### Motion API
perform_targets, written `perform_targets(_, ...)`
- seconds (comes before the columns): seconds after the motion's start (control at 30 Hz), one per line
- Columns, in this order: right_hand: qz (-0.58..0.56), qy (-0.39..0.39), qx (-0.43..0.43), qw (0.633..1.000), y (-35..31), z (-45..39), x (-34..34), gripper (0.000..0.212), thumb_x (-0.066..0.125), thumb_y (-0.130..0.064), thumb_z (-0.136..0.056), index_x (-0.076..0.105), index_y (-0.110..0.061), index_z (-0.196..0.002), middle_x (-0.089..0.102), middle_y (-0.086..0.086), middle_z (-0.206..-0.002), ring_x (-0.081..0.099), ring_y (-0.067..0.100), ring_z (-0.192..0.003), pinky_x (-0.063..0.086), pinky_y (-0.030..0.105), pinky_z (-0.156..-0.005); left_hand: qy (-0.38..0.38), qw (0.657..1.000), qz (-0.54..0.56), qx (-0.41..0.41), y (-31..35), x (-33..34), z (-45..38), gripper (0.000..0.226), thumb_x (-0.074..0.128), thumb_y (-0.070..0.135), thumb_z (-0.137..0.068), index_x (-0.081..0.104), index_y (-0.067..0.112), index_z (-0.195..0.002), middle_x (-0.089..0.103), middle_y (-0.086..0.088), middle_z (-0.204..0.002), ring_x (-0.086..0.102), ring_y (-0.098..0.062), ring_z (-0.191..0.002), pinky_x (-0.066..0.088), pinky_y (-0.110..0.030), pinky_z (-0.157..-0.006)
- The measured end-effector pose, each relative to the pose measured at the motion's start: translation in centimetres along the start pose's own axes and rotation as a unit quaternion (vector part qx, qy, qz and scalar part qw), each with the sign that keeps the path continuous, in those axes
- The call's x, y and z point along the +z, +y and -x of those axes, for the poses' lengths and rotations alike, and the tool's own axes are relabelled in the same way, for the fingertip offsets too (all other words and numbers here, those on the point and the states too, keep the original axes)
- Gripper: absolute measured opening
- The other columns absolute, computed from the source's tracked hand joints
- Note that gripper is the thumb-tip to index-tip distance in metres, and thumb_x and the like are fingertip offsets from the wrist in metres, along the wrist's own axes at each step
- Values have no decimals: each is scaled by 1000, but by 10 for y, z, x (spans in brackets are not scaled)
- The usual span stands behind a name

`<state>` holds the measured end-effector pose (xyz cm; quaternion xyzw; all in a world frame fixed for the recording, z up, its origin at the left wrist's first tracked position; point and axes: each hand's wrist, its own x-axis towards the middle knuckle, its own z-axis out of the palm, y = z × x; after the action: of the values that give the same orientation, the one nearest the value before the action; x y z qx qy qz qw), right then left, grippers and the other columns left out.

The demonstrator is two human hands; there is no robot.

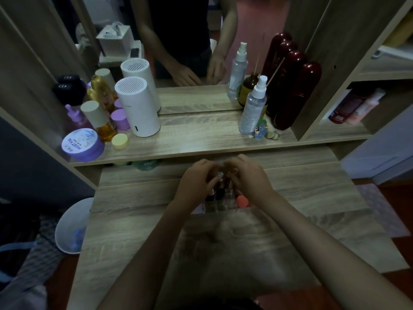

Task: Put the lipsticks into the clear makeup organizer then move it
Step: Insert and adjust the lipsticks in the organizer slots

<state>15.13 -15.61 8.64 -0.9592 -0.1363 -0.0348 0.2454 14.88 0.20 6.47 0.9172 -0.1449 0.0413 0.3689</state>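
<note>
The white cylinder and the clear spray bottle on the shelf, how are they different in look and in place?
The white cylinder is opaque and wide, with a grilled top; the clear spray bottle is see-through and slim, with a white pump head. The white cylinder stands on the left part of the shelf, among purple jars; the clear spray bottle stands on the right part, beside dark red bottles. Both stand upright before the mirror.

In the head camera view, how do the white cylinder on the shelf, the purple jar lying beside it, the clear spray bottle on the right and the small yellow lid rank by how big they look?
Largest to smallest, as they appear:
1. white cylinder
2. clear spray bottle, taller-looking but much slimmer, so close to the cylinder
3. purple jar
4. yellow lid
All four sit on the same shelf, so distance distorts little.
</note>
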Motion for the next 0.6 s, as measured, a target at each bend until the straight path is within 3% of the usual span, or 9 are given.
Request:
perform_targets(0.17,-12,-34,15,999,4,-3,9,17,58,-6,-86,69,-9,-98,67,11,-99,61,26,-92,52,42,-81,-12,1000,-11,-3,2,4,-3,26,68,16,-79,63,13,-105,66,-7,-98,62,-19,-87,47,-26,-75)
perform_targets(0.27,-15,-23,22,999,3,-6,10,15,58,-5,-86,70,-10,-94,67,11,-96,61,25,-90,52,41,-80,-4,1000,-2,-3,2,4,-3,24,67,13,-80,64,12,-104,67,-9,-98,63,-20,-86,54,-34,-79)
perform_targets(0.43,-18,-24,19,999,4,-7,9,15,57,-7,-88,68,-10,-98,65,10,-98,61,23,-91,54,38,-82,-1,1000,-7,-4,1,5,-4,23,66,14,-81,63,12,-105,66,-7,-98,61,-14,-86,45,-21,-76)
perform_targets(0.6,-5,-31,9,999,4,-7,9,15,58,-6,-87,68,-9,-97,65,12,-96,61,26,-89,53,41,-79,-6,1000,-2,-6,0,7,-5,25,67,15,-81,62,13,-105,65,-7,-99,60,-14,-87,44,-20,-75)
